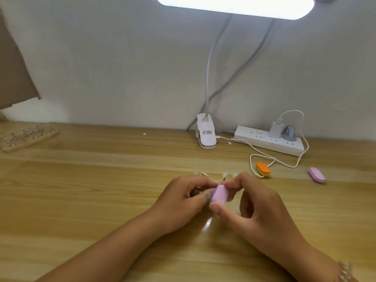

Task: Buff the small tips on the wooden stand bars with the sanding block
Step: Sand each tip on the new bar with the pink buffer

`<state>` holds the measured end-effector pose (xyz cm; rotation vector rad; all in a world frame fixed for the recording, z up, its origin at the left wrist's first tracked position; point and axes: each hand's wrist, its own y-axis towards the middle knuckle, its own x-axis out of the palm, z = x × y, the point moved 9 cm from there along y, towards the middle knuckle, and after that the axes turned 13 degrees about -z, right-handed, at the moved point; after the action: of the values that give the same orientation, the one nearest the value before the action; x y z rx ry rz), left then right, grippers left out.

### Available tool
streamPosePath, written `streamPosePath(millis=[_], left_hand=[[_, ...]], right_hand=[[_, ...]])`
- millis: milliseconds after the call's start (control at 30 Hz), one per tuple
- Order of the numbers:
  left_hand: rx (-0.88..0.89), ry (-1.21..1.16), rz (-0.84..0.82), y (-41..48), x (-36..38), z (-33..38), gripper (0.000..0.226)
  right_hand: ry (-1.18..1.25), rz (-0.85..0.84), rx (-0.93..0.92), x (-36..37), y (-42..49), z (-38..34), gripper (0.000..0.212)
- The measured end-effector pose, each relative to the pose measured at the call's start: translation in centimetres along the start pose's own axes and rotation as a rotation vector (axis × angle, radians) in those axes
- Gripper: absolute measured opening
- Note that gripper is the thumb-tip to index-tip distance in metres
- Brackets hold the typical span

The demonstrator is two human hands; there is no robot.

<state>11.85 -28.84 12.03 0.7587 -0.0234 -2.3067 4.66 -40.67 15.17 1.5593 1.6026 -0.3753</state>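
Observation:
My right hand [258, 208] pinches a small pink and purple sanding block [219, 194] between thumb and fingers at the table's middle. My left hand [183, 202] grips a wooden stand bar, which its fingers mostly hide. Small white tips [225, 176] on thin pins stick up just beyond my fingers. The block's top edge lies close to one pin, and I cannot tell whether they touch. More tips [203, 173] show to the left of my knuckles.
Another wooden stand bar [28, 137] with several metal pins lies far left. An orange and yellow block [262, 169] and a second pink block [316, 174] lie at the right. A clip lamp [206, 133], a power strip [268, 141] and a white cable [284, 164] sit behind.

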Motion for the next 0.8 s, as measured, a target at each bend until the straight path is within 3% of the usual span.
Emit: streamPosePath(millis=[167, 300, 467, 633, 800], left_hand=[[0.019, 0.037, -0.021, 0.1, 0.3, 0.3, 0.024], [-0.004, -0.002, -0.002, 0.1, 0.0, 0.1, 0.023], [-0.011, 0.066, -0.023, 0.0, 0.4, 0.3, 0.024], [-0.020, 0.099, -0.031, 0.0, 0.2, 0.4, 0.028], [-0.028, 0.095, -0.014, -0.1, 0.2, 0.2, 0.024]], right_hand=[[0.105, 0.083, 0.101, -1.0, 0.3, 2.0, 0.043], [-0.052, 0.022, -0.009, 0.0, 0.0, 0.0, 0.038], [0.067, 0.085, 0.085, -0.9, 0.3, 1.7, 0.044], [-0.048, 0.018, -0.009, 0.1, 0.1, 0.0, 0.038], [0.073, 0.078, 0.098, -0.8, 0.3, 1.9, 0.045]])
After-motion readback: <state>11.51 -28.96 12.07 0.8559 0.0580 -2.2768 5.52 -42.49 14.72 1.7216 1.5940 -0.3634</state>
